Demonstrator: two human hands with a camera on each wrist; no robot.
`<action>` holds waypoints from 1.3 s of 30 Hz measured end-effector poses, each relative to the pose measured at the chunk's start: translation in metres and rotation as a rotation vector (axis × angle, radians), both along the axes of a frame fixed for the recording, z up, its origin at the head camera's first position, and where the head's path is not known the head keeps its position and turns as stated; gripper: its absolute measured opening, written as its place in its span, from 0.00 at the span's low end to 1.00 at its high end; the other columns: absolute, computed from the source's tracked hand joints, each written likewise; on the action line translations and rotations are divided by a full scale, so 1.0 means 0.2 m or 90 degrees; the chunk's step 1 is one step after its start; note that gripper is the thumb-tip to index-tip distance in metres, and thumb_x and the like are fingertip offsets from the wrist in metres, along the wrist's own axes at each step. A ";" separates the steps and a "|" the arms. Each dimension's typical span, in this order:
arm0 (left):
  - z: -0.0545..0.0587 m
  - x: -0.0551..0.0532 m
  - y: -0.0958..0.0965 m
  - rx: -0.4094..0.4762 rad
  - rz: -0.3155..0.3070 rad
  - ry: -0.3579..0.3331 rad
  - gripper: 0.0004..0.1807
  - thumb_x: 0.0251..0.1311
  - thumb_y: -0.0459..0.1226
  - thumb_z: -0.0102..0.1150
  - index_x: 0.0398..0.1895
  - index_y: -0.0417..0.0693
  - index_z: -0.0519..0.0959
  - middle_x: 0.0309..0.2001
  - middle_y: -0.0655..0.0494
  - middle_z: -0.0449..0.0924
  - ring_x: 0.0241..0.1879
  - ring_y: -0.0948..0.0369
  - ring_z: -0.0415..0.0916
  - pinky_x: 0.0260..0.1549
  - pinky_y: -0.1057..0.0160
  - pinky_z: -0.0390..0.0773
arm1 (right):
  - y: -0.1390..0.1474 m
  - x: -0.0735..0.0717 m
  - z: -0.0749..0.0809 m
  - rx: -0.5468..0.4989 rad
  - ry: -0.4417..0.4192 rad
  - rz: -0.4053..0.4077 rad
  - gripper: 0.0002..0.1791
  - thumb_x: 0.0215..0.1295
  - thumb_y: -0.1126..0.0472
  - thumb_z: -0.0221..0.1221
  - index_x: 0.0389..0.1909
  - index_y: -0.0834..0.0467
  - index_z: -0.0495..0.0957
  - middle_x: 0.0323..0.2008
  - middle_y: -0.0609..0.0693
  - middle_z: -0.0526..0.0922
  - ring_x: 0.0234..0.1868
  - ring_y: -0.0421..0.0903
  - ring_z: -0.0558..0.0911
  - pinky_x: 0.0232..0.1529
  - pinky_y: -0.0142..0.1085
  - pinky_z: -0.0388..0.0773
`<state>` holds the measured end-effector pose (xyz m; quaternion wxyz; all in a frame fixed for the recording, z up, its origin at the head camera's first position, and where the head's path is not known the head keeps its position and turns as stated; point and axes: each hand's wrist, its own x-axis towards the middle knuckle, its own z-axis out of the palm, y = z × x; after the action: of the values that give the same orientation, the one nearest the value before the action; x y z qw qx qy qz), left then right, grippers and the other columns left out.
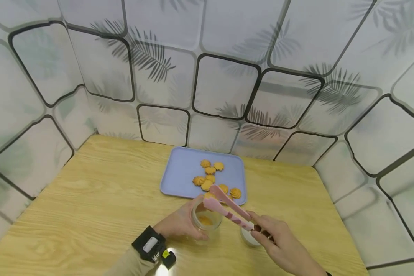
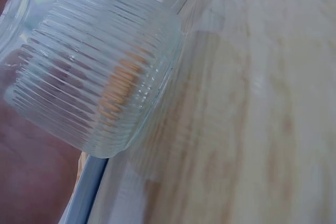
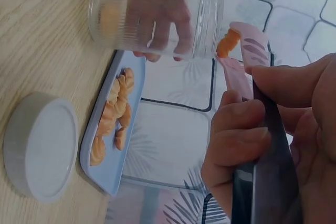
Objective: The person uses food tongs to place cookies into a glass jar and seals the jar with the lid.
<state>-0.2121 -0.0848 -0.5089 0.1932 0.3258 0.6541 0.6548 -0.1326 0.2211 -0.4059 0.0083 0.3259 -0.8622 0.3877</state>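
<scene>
My left hand grips a clear ribbed glass jar on the table. One cookie shows through the glass near its bottom. With my right hand I hold pink tongs with dark handles. Between the tong tips is another cookie, right at the jar's open mouth in the right wrist view. In the head view that cookie is partly covered by the tongs. Several more cookies lie on a blue tray behind the jar.
A white round lid lies on the wooden table, to the right of the jar and partly under the right hand in the head view. Patterned cloth walls stand behind the table and at both sides.
</scene>
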 end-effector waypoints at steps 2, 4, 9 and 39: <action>0.01 0.00 -0.01 -0.009 0.006 -0.005 0.53 0.38 0.30 0.82 0.70 0.59 0.64 0.64 0.49 0.74 0.64 0.50 0.73 0.66 0.54 0.73 | -0.01 0.01 0.00 0.016 0.014 0.017 0.28 0.73 0.69 0.56 0.73 0.62 0.68 0.30 0.37 0.75 0.26 0.27 0.68 0.22 0.26 0.71; 0.01 -0.01 -0.01 -0.007 0.003 -0.007 0.56 0.38 0.29 0.81 0.73 0.60 0.62 0.65 0.49 0.73 0.63 0.51 0.73 0.64 0.56 0.74 | -0.02 0.02 0.00 0.030 0.029 0.030 0.29 0.73 0.69 0.57 0.74 0.60 0.67 0.31 0.37 0.75 0.28 0.27 0.68 0.23 0.25 0.70; 0.01 -0.01 0.00 0.005 -0.007 0.009 0.57 0.39 0.30 0.81 0.74 0.62 0.61 0.69 0.50 0.68 0.65 0.53 0.70 0.64 0.57 0.73 | -0.03 0.04 0.00 0.056 0.044 0.035 0.30 0.72 0.67 0.59 0.74 0.59 0.68 0.31 0.36 0.75 0.27 0.27 0.67 0.24 0.24 0.69; 0.01 -0.01 0.01 0.035 -0.029 -0.014 0.50 0.37 0.26 0.79 0.67 0.56 0.66 0.67 0.49 0.67 0.60 0.49 0.73 0.60 0.54 0.78 | -0.02 0.06 -0.02 0.076 0.071 0.025 0.41 0.68 0.70 0.62 0.79 0.59 0.56 0.38 0.39 0.75 0.24 0.25 0.65 0.22 0.21 0.68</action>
<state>-0.2138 -0.0835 -0.5068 0.2060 0.3387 0.6263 0.6713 -0.1214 0.2171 -0.4099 0.0290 0.3634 -0.8757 0.3167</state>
